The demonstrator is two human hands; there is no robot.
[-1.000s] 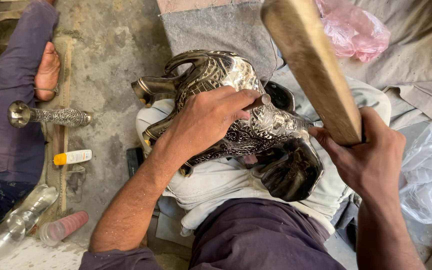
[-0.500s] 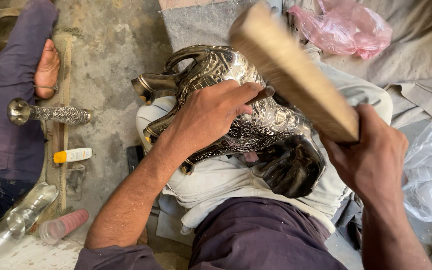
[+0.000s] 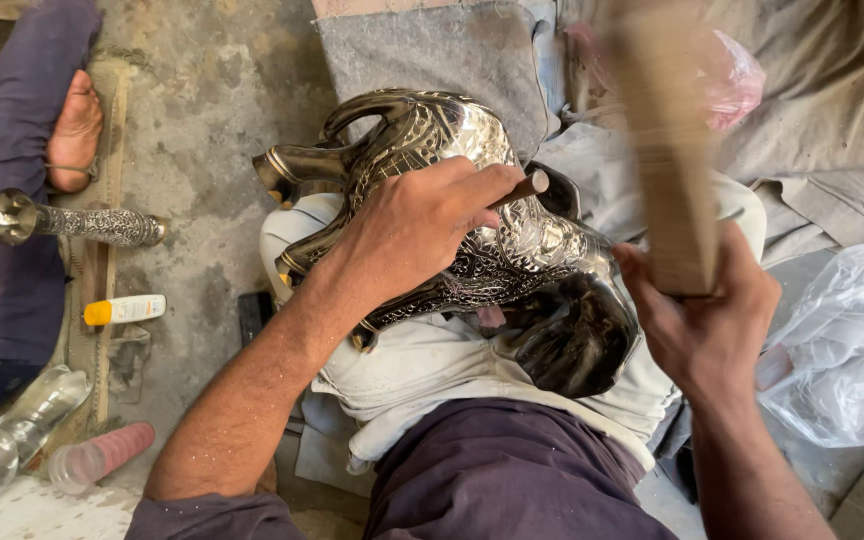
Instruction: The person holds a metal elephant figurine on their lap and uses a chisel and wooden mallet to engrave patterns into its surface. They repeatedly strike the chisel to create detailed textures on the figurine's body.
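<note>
The left hand (image 3: 407, 235) pinches a thin metal punch (image 3: 520, 189) against the engraved silver vessel (image 3: 472, 205) beneath it — the right hand (image 3: 704, 325) grips a blurred wooden mallet (image 3: 664, 170) just beside.

Rough grey concrete floor (image 3: 207, 120), grey cloth (image 3: 822, 150), daylight

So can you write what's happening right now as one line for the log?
left hand: presses thin metal punch on engraved silver metal vessel | right hand: grips blurred wooden mallet | vessel: on white cloth over lap
</note>
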